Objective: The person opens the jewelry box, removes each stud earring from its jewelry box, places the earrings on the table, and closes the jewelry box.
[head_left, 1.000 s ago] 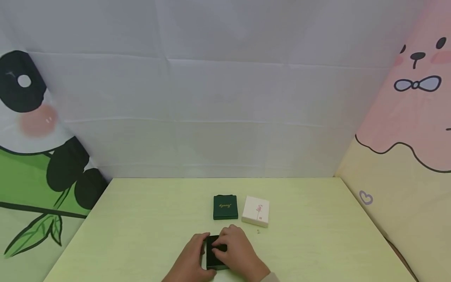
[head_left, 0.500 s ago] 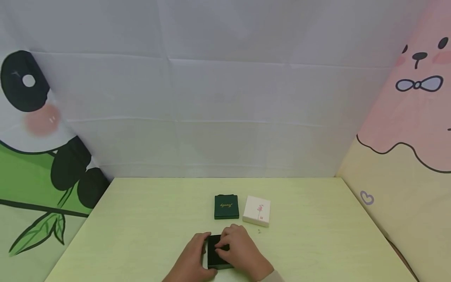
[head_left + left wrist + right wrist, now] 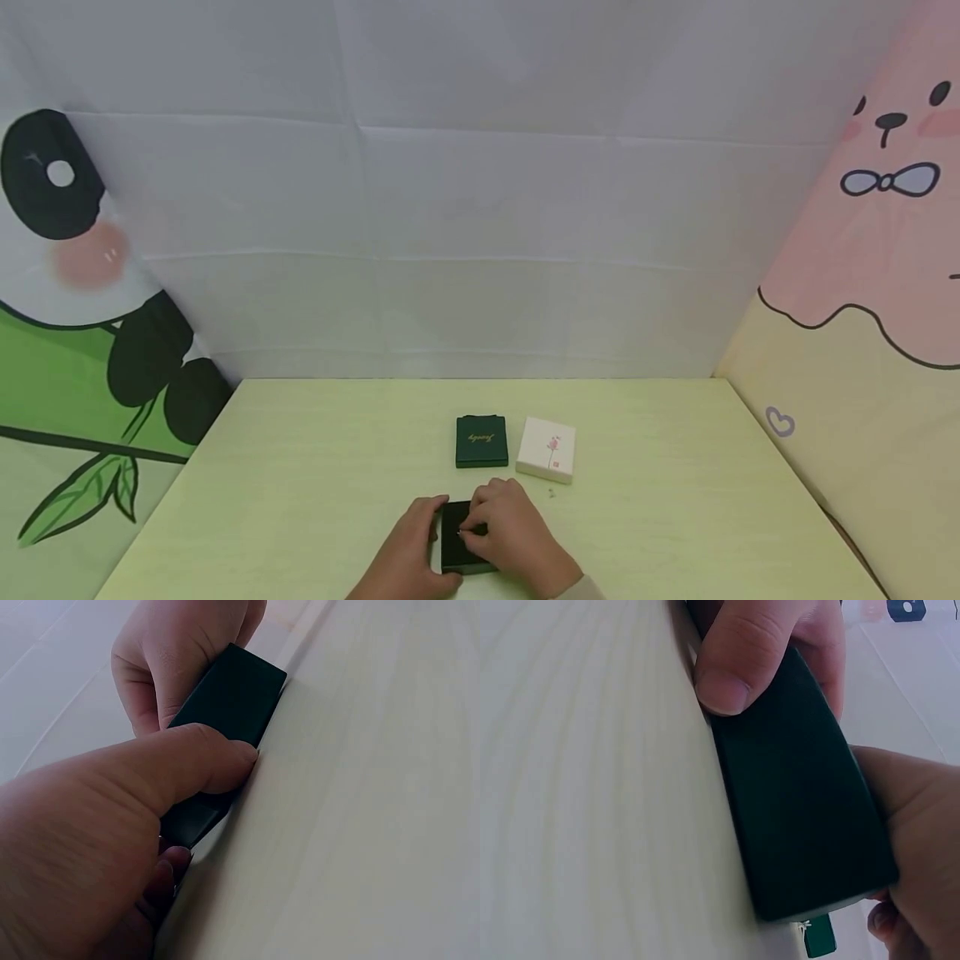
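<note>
A dark green jewelry box base (image 3: 453, 552) with a black inside lies at the table's near edge. Around its left side my left hand (image 3: 409, 552) grips it, thumb at the near end and fingers at the far end. The left wrist view shows that thumb pressed on the green side wall (image 3: 238, 694). Over the black inside, my right hand (image 3: 508, 535) pinches a small shiny piece (image 3: 460, 532) between thumb and forefinger; its kind cannot be made out. In the right wrist view the box's green wall (image 3: 802, 795) hides those fingertips.
Beyond the hands lies a green lid (image 3: 482, 442) with gold lettering, upside down from here. To its right is a white box (image 3: 545, 450) with a pink flower print. The pale yellow table (image 3: 315, 467) ends at a white cloth backdrop (image 3: 465, 250).
A small glint shows at my right fingertips, which was not visible before. The left hand and the box stay put; the view has shifted slightly.
</note>
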`<action>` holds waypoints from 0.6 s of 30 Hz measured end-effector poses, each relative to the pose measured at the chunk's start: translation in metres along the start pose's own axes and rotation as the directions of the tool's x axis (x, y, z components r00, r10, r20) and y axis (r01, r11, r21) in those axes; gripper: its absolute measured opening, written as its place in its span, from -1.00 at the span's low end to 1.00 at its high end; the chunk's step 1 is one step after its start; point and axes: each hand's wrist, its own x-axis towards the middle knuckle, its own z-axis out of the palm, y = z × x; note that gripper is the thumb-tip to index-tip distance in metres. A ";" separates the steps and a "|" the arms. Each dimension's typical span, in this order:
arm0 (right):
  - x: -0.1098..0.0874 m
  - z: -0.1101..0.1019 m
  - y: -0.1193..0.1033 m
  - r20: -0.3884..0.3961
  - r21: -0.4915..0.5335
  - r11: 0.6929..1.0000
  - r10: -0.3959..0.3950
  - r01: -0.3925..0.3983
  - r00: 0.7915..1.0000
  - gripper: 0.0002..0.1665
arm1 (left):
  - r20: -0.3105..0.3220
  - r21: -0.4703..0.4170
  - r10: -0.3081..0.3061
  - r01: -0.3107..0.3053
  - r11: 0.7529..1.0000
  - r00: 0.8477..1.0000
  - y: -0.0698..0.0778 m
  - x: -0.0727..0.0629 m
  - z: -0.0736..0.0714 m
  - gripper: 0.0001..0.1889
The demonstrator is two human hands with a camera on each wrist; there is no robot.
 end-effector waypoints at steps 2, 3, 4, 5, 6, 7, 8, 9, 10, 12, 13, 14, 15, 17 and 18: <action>0.000 0.000 0.000 -0.003 -0.002 1.000 -0.003 0.003 1.000 -0.95 | 0.008 -0.008 -0.012 0.012 1.000 1.000 0.001 0.000 0.000 0.03; 0.000 0.000 0.000 -0.004 -0.002 1.000 -0.005 0.005 1.000 -0.95 | 0.011 -0.013 -0.017 0.017 1.000 1.000 0.001 0.001 0.000 0.03; 0.000 0.000 -0.001 -0.003 -0.001 1.000 -0.004 0.004 1.000 -0.94 | 0.011 -0.013 -0.016 0.017 1.000 1.000 0.001 0.001 0.000 0.03; 0.001 0.000 -0.001 0.000 0.001 1.000 -0.003 0.003 1.000 -0.94 | 0.011 -0.014 -0.015 0.015 1.000 1.000 0.001 0.001 0.000 0.03; 0.001 0.000 -0.001 0.003 0.004 1.000 -0.001 0.001 1.000 -0.93 | 0.010 -0.012 -0.011 0.011 1.000 1.000 0.001 0.001 0.000 0.03; 0.001 0.000 -0.001 0.007 0.007 1.000 0.002 -0.002 1.000 -0.92 | 0.008 -0.007 -0.005 0.006 1.000 1.000 0.000 0.001 0.000 0.03; 0.001 -0.001 -0.001 0.011 0.010 1.000 0.006 -0.006 1.000 -0.91 | 0.006 -0.001 0.002 -0.002 1.000 1.000 0.000 0.001 0.000 0.03; 0.001 0.000 -0.001 0.015 0.013 1.000 0.009 -0.009 1.000 -0.90 | 0.003 0.006 0.009 -0.009 1.000 1.000 -0.001 0.001 0.000 0.03; 0.001 -0.001 -0.001 0.017 0.019 1.000 0.013 -0.013 1.000 -0.89 | -0.001 0.013 0.018 -0.018 1.000 1.000 -0.002 0.001 0.000 0.03; 0.002 -0.001 -0.001 0.019 0.036 0.999 0.018 -0.018 1.000 -0.88 | -0.005 0.020 0.030 -0.030 0.999 1.000 -0.002 0.001 0.001 0.03; 0.002 -0.001 -0.001 0.017 0.042 0.999 0.020 -0.021 1.000 -0.87 | -0.006 0.022 0.034 -0.034 0.999 0.999 -0.003 0.001 0.001 0.03; 0.002 -0.001 -0.002 0.017 0.049 0.998 0.023 -0.024 1.000 -0.86 | -0.005 0.020 0.036 -0.036 0.999 0.999 -0.003 0.002 0.001 0.03; 0.002 -0.001 -0.002 0.016 0.055 0.998 0.026 -0.027 1.000 -0.86 | -0.006 0.017 0.042 -0.042 0.999 0.999 -0.003 0.002 0.001 0.03; 0.002 -0.002 -0.003 0.018 0.068 0.997 0.038 -0.039 0.999 -0.84 | -0.005 0.011 0.041 -0.041 0.999 0.999 -0.003 0.001 0.001 0.02; 0.002 -0.003 -0.004 0.019 0.069 0.997 0.043 -0.044 0.999 -0.84 | -0.005 0.009 0.042 -0.042 0.999 0.999 -0.002 0.001 0.001 0.02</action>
